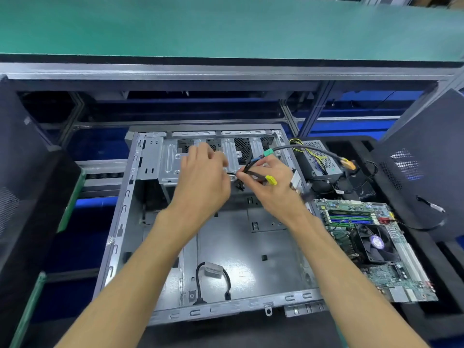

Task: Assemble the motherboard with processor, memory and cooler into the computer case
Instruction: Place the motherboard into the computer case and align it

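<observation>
An open grey computer case point(251, 247) lies flat in front of me with a bare metal floor. To its right lies the motherboard point(371, 249), carrying blue and green memory slots and a black cooler fan point(375, 243). My right hand point(271, 184) grips a bundle of black cables point(253, 169) with yellow, green and blue connectors over the case's far end. My left hand point(203, 177) hovers beside it over the drive bay bracket point(170, 159), fingers loosely curled, with nothing visible in it.
A power supply point(321, 159) with yellow and black wires lies beyond the motherboard. A looped black cable point(213, 275) rests on the case floor near the front edge. Dark side panels stand at far left point(22, 172) and right point(421, 159). A green shelf point(226, 28) overhangs the bench.
</observation>
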A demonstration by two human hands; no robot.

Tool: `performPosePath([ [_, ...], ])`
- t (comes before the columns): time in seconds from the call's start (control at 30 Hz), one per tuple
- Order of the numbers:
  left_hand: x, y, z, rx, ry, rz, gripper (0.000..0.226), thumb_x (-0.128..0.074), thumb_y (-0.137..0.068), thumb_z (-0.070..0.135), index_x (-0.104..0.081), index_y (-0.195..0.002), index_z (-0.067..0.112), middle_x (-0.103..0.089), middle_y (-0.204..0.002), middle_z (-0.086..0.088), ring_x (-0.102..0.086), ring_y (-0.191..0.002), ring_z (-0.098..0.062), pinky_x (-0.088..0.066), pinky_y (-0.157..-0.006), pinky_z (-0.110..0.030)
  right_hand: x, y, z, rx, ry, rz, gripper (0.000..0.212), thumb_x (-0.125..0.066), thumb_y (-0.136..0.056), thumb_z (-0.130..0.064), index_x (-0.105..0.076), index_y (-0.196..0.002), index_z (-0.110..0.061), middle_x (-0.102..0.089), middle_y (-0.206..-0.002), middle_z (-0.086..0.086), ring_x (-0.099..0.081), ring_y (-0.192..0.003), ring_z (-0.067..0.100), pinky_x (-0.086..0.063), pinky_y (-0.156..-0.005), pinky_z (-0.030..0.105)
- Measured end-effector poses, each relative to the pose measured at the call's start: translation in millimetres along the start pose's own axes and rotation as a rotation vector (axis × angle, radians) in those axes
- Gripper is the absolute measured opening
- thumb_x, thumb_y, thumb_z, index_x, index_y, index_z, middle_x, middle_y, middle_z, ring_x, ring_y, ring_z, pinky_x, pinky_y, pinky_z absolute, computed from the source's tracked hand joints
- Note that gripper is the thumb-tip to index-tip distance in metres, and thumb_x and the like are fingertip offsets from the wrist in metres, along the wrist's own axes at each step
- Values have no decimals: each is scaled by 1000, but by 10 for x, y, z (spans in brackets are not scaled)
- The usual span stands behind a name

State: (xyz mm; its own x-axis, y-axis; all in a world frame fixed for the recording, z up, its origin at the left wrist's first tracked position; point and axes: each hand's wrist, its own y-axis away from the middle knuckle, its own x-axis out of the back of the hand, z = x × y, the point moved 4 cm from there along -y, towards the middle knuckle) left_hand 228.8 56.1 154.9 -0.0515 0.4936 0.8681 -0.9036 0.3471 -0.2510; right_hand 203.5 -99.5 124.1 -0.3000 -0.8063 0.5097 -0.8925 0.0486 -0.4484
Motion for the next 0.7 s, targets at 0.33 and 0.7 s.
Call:
performPosePath([
  [0.33, -505, 261, 346, 687, 1763, -628, 28, -30, -90, -12, -48, -81, 7, -37, -69, -9, -45, -54, -21, -48, -97, -55, -40, 15, 106, -343, -251, -95, 29, -70, -94, -23, -68, -73, -4, -59, -56, 1, -60, -50, 23, -40, -45, 15],
  [0.7, -586, 315, 132, 883, 1601, -419, 15, -53, -93, 2, -68, -94, 4, -68, -103, -17, -65, -111, -31, -48, -102, -39, 12, 26, 44, -263, -302, -97, 14, -71, -93, -17, -78, -83, -13, -67, -61, -9, -58, -54, 6, -46, -57, 19],
])
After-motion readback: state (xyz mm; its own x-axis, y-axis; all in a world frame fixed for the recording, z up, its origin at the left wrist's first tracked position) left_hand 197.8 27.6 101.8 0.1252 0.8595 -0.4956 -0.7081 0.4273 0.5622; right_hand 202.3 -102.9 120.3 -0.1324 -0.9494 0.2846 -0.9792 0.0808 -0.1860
